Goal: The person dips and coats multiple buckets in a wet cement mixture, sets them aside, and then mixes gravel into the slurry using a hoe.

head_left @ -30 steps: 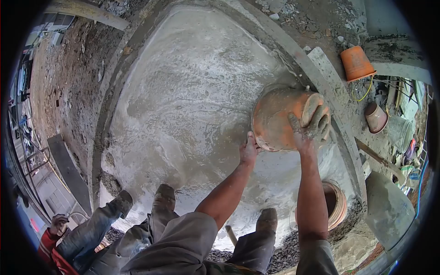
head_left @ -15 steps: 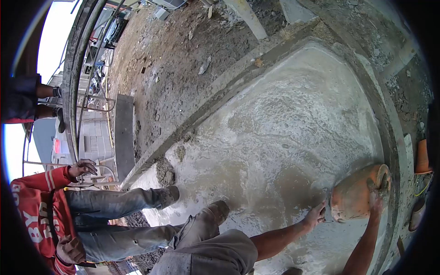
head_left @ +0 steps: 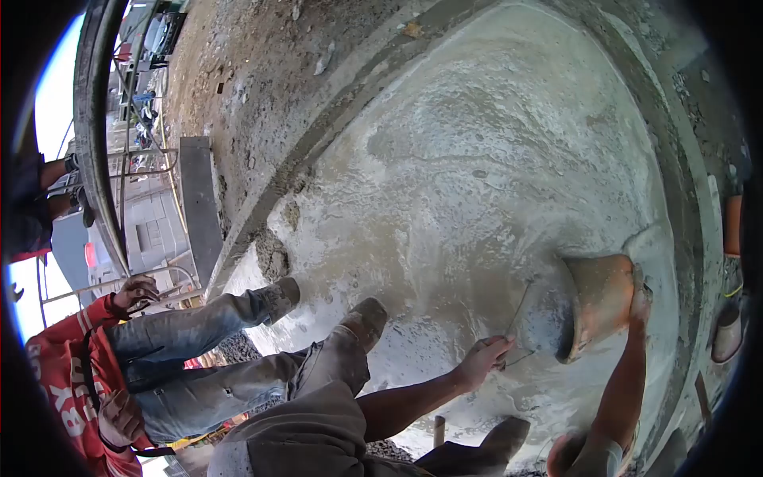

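An orange bucket [head_left: 610,298], smeared with grey, lies tipped over, its mouth facing left. Wet grey mix [head_left: 548,310] shows at the mouth and on the pale, wet cement surface [head_left: 445,207] beside it. My left hand [head_left: 486,358] is closed on the bucket's thin wire handle [head_left: 520,310], left of the mouth. Against the bucket's base, on the right, my right hand [head_left: 640,302] grips it; its fingers are partly hidden.
A co-worker in a red top [head_left: 75,374] and jeans stands at the left. A curb [head_left: 310,151] borders the cement. More buckets [head_left: 732,226] are at the right edge. Metal bars [head_left: 99,119] and a grey board [head_left: 199,207] are at the upper left.
The view has swung left. The bucket has tipped further, and grey mix now shows at its mouth. My left hand has gone from the rim to the wire handle; my right hand remains at the base.
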A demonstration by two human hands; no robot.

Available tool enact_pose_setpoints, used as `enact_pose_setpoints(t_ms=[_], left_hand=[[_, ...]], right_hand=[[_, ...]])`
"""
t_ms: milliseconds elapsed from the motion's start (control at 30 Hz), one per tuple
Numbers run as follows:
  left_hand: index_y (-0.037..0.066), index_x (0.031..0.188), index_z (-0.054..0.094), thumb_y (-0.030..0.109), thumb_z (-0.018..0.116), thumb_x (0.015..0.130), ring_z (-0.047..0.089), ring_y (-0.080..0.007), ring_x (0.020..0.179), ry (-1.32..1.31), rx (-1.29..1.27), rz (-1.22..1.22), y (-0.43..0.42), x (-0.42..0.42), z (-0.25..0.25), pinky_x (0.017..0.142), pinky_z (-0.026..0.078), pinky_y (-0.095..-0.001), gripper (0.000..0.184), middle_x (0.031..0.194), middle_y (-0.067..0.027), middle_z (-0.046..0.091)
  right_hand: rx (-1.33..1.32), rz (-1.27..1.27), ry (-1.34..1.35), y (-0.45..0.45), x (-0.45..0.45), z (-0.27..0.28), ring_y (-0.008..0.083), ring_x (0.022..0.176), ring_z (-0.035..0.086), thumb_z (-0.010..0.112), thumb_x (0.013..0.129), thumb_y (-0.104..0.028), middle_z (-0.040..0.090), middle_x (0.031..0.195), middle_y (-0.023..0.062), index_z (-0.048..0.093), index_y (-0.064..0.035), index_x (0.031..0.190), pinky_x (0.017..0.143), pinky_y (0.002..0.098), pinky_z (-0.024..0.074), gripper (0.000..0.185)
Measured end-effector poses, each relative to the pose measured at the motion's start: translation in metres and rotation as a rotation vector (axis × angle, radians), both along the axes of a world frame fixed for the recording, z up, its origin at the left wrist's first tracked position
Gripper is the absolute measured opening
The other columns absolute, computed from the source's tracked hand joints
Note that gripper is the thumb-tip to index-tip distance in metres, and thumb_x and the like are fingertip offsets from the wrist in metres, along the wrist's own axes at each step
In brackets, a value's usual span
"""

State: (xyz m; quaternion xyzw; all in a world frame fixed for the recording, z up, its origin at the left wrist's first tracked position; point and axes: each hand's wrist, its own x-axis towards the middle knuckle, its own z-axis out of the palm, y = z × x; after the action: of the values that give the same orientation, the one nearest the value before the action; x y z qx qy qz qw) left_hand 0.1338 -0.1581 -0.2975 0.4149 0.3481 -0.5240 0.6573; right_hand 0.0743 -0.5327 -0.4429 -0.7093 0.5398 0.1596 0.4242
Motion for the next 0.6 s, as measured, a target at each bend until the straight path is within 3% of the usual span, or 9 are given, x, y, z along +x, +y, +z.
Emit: enact_pose_setpoints(t_ms=[33,100,133,167,233,367,433,500,600], left_hand=[[0.015,0.068,0.048,0.028,0.057,0.088,0.030,-0.0037,0.050,-0.006,0.064,-0.050,-0.007,0.006,0.019,0.048,0.024,-0.0220,0.025,0.056,0.0084,0.032],[0.018,0.064,0.046,0.028,0.057,0.088,0.025,-0.0012,0.050,-0.076,0.084,-0.110,-0.010,0.007,0.037,0.047,0.022,-0.0216,0.028,0.057,0.0111,0.031],[0.018,0.063,0.045,0.029,0.058,0.087,0.026,-0.0012,0.050,-0.101,0.101,-0.146,-0.013,0.007,0.050,0.047,0.022,-0.0217,0.029,0.057,0.0112,0.031],[0.018,0.062,0.044,0.030,0.059,0.087,0.026,-0.0012,0.050,-0.153,0.123,-0.179,-0.020,0.009,0.059,0.047,0.022,-0.0219,0.031,0.058,0.0112,0.032],[0.018,0.063,0.044,0.032,0.059,0.086,0.026,-0.0008,0.052,-0.175,0.147,-0.245,-0.032,0.004,0.079,0.047,0.022,-0.0217,0.032,0.059,0.0108,0.033],[0.017,0.062,0.040,0.032,0.061,0.085,0.028,-0.0028,0.051,-0.274,0.182,-0.438,-0.047,0.004,0.124,0.048,0.025,-0.0214,0.034,0.058,0.0093,0.033],[0.016,0.063,0.041,0.032,0.062,0.084,0.029,-0.0032,0.051,-0.421,0.140,-0.490,-0.055,-0.006,0.132,0.047,0.026,-0.0218,0.034,0.058,0.0087,0.034],[0.014,0.064,0.043,0.032,0.062,0.084,0.030,-0.0035,0.051,-0.524,0.129,-0.542,-0.059,-0.006,0.135,0.047,0.027,-0.0222,0.033,0.057,0.0082,0.035],[0.013,0.066,0.048,0.030,0.062,0.084,0.033,-0.0032,0.051,-0.600,0.185,-0.620,-0.035,-0.001,0.113,0.046,0.027,-0.0215,0.028,0.057,0.0077,0.037]], right_hand=[[-0.003,0.039,0.179,0.006,-0.004,-0.001,0.0268,0.106,0.054,0.040,0.086,-0.056,0.058,0.114,0.0147,0.053,0.0025,0.117,0.090,0.0358,0.0406,0.068],[-0.269,0.128,0.334,0.050,0.008,0.042,0.0393,0.091,0.058,0.033,0.088,-0.055,0.062,0.093,0.0227,0.064,-0.0049,0.099,0.081,0.0451,0.0443,0.060],[-0.249,0.197,0.341,0.053,-0.012,0.025,0.0425,0.100,0.052,0.023,0.087,-0.062,0.058,0.103,0.0246,0.060,-0.0015,0.102,0.084,0.0479,0.0406,0.072],[-0.290,0.197,0.304,0.070,-0.020,0.032,0.0434,0.100,0.051,0.023,0.089,-0.058,0.057,0.104,0.0256,0.060,-0.0025,0.097,0.083,0.0483,0.0409,0.067],[-0.221,0.025,0.080,0.093,-0.033,0.064,0.0417,0.101,0.052,0.032,0.090,-0.053,0.058,0.104,0.0235,0.061,-0.0058,0.104,0.085,0.0451,0.0416,0.057],[0.147,-0.194,0.076,0.122,-0.068,0.120,0.0264,0.099,0.056,0.048,0.084,-0.056,0.061,0.109,0.0137,0.059,-0.0048,0.114,0.084,0.0352,0.0432,0.061],[0.346,-0.701,-0.021,0.144,-0.053,0.168,0.0153,0.082,0.054,0.049,0.084,-0.058,0.060,0.089,0.0063,0.061,-0.0038,0.106,0.075,0.0278,0.0438,0.059],[0.129,-0.548,-0.178,0.162,-0.065,0.165,0.0145,0.078,0.052,0.051,0.084,-0.055,0.059,0.083,0.0057,0.061,-0.0030,0.100,0.068,0.0301,0.0436,0.055],[0.081,-0.466,-0.229,0.197,-0.078,0.150,0.0160,0.070,0.050,0.068,0.075,-0.035,0.059,0.079,0.0051,0.058,-0.0021,0.088,0.064,0.0323,0.0425,0.037]])
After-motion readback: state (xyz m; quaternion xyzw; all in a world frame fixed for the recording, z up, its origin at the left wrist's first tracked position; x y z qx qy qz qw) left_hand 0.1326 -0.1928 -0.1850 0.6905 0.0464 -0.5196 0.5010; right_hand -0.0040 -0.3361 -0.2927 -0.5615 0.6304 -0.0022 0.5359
